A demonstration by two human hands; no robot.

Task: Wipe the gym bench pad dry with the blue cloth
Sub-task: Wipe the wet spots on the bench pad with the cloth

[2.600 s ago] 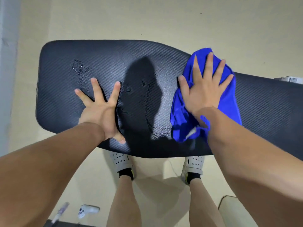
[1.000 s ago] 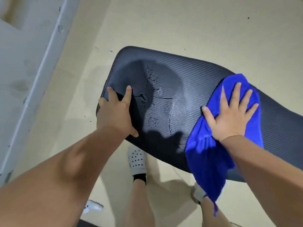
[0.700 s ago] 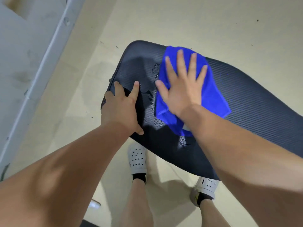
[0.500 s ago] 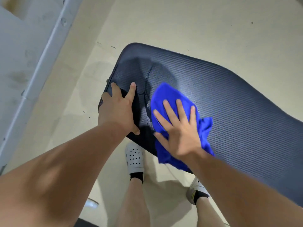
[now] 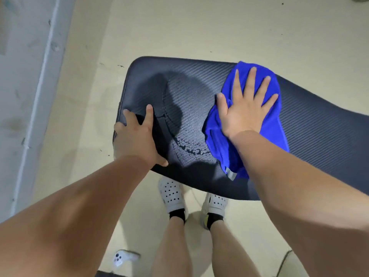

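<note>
The black ribbed gym bench pad (image 5: pixel 311 124) runs from the middle of the view out to the right. On it lies the blue cloth (image 5: pixel 217 144), and my right hand (image 5: pixel 244 108) presses it flat with straight, spread fingers near the pad's far edge. My left hand (image 5: pixel 137 138) rests on the pad's left end by the near corner, fingers mostly straight and the thumb on the near edge. Between the two hands, streaks and beads of water (image 5: pixel 191 148) still show on the pad.
The bench stands on a beige floor (image 5: pixel 179 27). A grey wall with a pale skirting strip (image 5: pixel 38 100) runs along the left. My feet in white perforated shoes (image 5: pixel 172 194) stand under the near edge. A small white controller (image 5: pixel 122 257) lies on the floor at the bottom.
My right hand has swept the cloth from the near edge next to my left hand up and to the right across the pad. My left hand has stayed on the left end.
</note>
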